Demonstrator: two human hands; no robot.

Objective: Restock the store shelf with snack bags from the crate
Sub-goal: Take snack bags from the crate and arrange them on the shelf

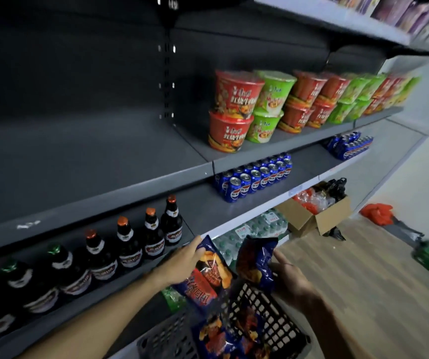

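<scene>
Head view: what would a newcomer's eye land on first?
Probably the two blue snack bags held up over the black crate at bottom centre: one in the left hand, one in the right hand. Next, the red and green noodle cups stacked on the shelf at upper right, beside a bare dark stretch of that same shelf.

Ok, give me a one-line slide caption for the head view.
Left hand and right hand each lift a snack bag from the crate toward the shelf.
</scene>
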